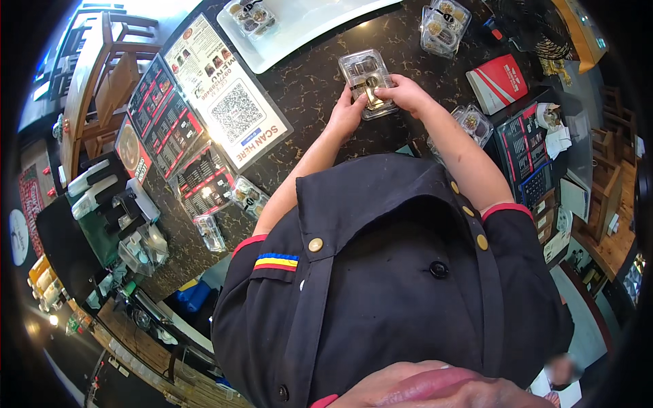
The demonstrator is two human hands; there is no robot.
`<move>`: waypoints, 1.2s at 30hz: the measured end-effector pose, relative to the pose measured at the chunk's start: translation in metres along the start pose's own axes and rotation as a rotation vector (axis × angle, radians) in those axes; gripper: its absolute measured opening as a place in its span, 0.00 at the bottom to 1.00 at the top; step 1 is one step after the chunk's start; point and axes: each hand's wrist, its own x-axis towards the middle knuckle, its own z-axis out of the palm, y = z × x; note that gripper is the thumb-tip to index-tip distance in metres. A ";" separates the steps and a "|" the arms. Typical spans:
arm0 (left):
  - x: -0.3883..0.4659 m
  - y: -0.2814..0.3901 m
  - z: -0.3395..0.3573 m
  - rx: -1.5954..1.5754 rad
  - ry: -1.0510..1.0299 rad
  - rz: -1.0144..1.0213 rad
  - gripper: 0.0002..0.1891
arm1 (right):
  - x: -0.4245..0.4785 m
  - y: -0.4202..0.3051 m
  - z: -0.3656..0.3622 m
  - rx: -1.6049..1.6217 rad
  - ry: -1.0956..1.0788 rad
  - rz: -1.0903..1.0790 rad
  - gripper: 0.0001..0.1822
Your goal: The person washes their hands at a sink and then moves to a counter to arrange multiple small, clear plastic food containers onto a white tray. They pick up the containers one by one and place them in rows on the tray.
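Both hands hold a clear plastic clamshell box (365, 66) over the dark marbled countertop (316, 66). The box has a round black sticker and a dark band across its lid. Something gold-coloured shows near its lower end. My left hand (349, 111) grips the lower left side, thumb on the lid. My right hand (409, 96) holds the right side, its thumb also on top. The fingers beneath are hidden. Right of the box, more clear boxes with food (472, 125) lie partly behind my right forearm. Stacked filled boxes (445, 28) sit farther back.
A white tray (301, 35) with a filled box (251, 18) stands at the back. Laminated menus (166, 115) and a printed code sheet (268, 120) cover the left side. A red-and-white booklet (497, 84) and a calculator (535, 183) lie right. Small boxes (249, 196) rest near my left arm.
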 end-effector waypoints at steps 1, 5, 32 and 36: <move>0.002 -0.002 0.001 0.006 0.007 -0.003 0.26 | 0.002 0.001 -0.001 0.009 -0.008 0.007 0.27; 0.003 0.001 0.004 0.025 0.069 -0.024 0.26 | 0.003 0.002 -0.005 0.059 -0.010 0.034 0.25; -0.120 -0.049 -0.100 0.062 0.623 -0.074 0.33 | -0.010 0.039 0.097 -0.438 -0.213 -0.049 0.33; -0.134 -0.057 -0.105 0.002 0.673 -0.090 0.29 | -0.013 0.036 0.103 -0.327 -0.239 0.008 0.34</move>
